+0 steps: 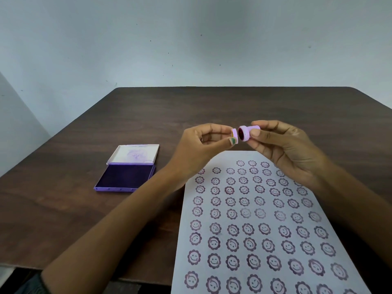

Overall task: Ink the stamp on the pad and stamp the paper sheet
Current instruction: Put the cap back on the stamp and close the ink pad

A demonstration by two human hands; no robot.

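1. Behind the dark wooden table [148, 115] I see a pale, bare wall [191, 39].
2. I have my right hand [284, 149] raised over the far end of the paper [263, 221], fingertips pinched around the handle of the lilac stamp [247, 133]; the stamp lies sideways, its dark inked face turned toward my left hand.
3. My left hand [201, 149] is up just beside it, thumb and fingers pinching the stamp's small lilac cap [234, 135]; cap and stamp sit close but apart.
4. The paper lies along the table's near right side and runs past the near edge, covered in rows of purple smiley-flower prints.
5. The pad [125, 176] sits open toward the table's left edge, well apart from the paper, its dark purple ink exposed and its lid [133, 154] folded back on the far side.
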